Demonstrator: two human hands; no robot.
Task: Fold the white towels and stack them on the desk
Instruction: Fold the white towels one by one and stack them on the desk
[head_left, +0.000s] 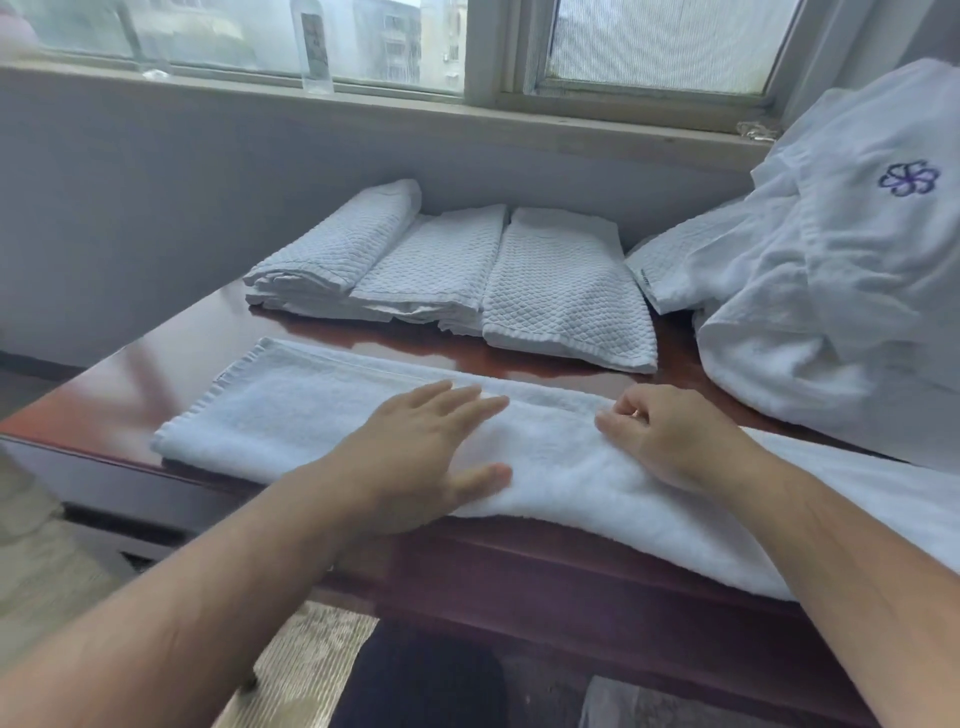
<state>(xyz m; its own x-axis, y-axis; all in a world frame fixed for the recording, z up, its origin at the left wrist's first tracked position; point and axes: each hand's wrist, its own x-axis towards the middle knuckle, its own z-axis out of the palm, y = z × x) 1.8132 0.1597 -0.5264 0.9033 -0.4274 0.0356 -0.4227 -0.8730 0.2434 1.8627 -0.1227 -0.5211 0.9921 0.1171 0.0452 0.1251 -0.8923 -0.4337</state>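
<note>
I see a long white towel (322, 415) lying along the front of the brown desk (119, 400). It is folded into a long strip. Its left end lies flat on the desk. Its right part droops a little over the front edge and runs out of the picture.

The left hand (415, 457) lies flat on the middle of the towel. Its fingers are straight and a little apart, and the thumb sticks out to the side. It presses down on the cloth.

The right hand (660, 431) is just beside it, on the same towel. Its fingers are curled in, and they pinch the far edge of the towel.

At the back of the desk, near the wall, I see three folded towels (447, 275) with a bumpy pattern. They lie side by side and touch each other. The left one sits higher, on top of more folded cloth.

On the right is a big white robe (831, 312) in a heap, with a purple flower (909, 178) sewn on it. One more bumpy towel (675, 265) pokes out from under it.
</note>
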